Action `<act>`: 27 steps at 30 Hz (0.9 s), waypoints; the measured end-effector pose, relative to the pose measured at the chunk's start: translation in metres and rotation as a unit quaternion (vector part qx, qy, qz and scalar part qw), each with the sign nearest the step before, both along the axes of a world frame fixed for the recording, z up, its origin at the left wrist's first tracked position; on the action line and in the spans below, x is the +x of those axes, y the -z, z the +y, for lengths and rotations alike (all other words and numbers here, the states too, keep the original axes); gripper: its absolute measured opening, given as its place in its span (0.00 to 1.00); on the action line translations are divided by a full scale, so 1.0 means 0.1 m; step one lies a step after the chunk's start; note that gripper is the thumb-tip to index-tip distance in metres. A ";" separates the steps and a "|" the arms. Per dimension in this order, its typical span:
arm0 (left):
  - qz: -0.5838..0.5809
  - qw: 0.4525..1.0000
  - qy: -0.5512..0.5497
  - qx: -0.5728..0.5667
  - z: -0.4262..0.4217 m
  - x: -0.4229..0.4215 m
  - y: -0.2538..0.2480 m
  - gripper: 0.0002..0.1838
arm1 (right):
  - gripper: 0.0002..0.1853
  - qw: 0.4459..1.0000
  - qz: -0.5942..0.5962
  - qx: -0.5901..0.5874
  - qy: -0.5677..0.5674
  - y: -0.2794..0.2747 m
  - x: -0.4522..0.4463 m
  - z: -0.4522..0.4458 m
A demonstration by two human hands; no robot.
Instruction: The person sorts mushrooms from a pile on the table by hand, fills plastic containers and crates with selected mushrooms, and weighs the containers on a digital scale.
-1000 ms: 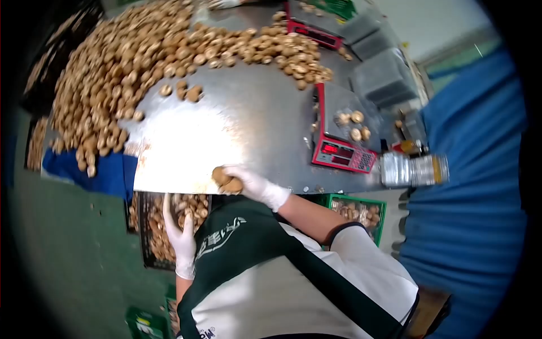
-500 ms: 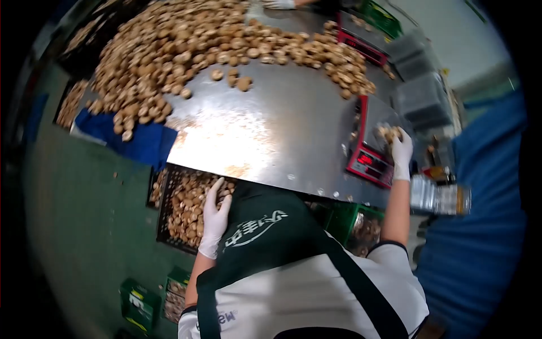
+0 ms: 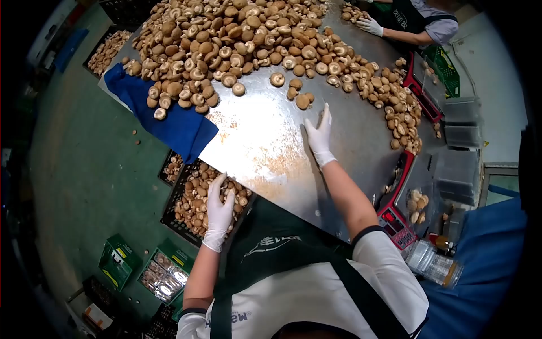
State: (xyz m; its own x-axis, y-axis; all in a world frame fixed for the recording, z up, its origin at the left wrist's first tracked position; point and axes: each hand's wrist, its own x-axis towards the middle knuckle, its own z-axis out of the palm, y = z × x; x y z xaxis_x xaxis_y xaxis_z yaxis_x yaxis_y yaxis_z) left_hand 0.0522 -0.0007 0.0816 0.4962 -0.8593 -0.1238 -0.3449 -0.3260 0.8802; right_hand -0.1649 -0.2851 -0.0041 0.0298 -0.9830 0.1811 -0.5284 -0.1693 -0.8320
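Note:
My left hand [image 3: 219, 210], in a white glove, is over the black crate [image 3: 168, 210] of shiitake mushrooms [image 3: 195, 195] at the table's near edge. Its thumb and fingers are apart, and nothing shows between them. My right hand [image 3: 319, 137], also gloved, reaches over the metal table [image 3: 350, 135] with fingers spread and nothing in them. Just beyond its fingertips sit a few loose mushrooms [image 3: 302, 101]. Past those lies a large mushroom heap [image 3: 226, 42]. On the right, a red scale [image 3: 392, 220] carries a clear tray with several mushrooms [image 3: 416, 203].
A blue cloth [image 3: 155, 127] hangs over the table's left corner. Stacked clear trays [image 3: 457, 169] and a second scale [image 3: 422, 93] stand at the right. Across the table is a co-worker's gloved hand [image 3: 370, 25]. Green crates [image 3: 119, 263] are on the floor.
My right hand has left the mushrooms on the scale and moved left over the table, now spread. My left hand remains over the crate. The view has turned left.

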 end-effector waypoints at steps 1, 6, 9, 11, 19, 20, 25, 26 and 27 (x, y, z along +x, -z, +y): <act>-0.008 1.000 -0.006 0.006 -0.09 0.04 0.02 0.25 | 0.49 0.999 0.010 -0.037 0.000 -0.04 0.18 -0.07; -0.058 0.997 0.017 -0.053 -0.72 0.19 0.30 0.28 | 0.46 0.993 0.103 -0.056 -0.030 -0.21 0.62 -0.41; -0.207 0.973 0.082 -0.059 -1.17 0.30 0.50 0.31 | 0.37 0.978 0.197 -0.051 -0.044 -0.19 0.66 -0.57; -0.299 0.949 0.103 -0.010 -1.36 0.23 0.56 0.32 | 0.31 0.973 0.212 -0.087 -0.029 -0.13 0.68 -0.66; -0.325 0.937 0.125 -0.004 -1.42 0.24 0.63 0.32 | 0.37 0.960 0.214 -0.104 -0.146 -0.14 0.66 -0.66; -0.325 0.937 0.124 -0.006 -1.41 0.24 0.64 0.32 | 0.37 0.963 0.197 -0.102 -0.152 -0.11 0.63 -0.67; -0.314 0.942 0.116 -0.006 -1.39 0.22 0.61 0.33 | 0.36 0.971 0.093 -0.178 -0.127 -0.06 0.61 -0.59; -0.315 0.942 0.114 -0.010 -1.42 0.23 0.62 0.33 | 0.36 0.971 0.101 -0.191 -0.105 -0.04 0.59 -0.53; -0.314 0.943 0.113 -0.010 -1.41 0.22 0.61 0.33 | 0.36 0.970 0.111 -0.199 -0.084 -0.05 0.57 -0.44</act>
State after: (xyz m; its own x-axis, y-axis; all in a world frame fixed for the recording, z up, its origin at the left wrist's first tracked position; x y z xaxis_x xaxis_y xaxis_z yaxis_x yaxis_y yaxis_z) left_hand 0.0746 -0.1420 0.0202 0.2696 -0.9511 0.1505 -0.8586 -0.1666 0.4848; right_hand -0.1077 -0.3293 0.0008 0.2658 -0.8146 0.5155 -0.6244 -0.5529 -0.5518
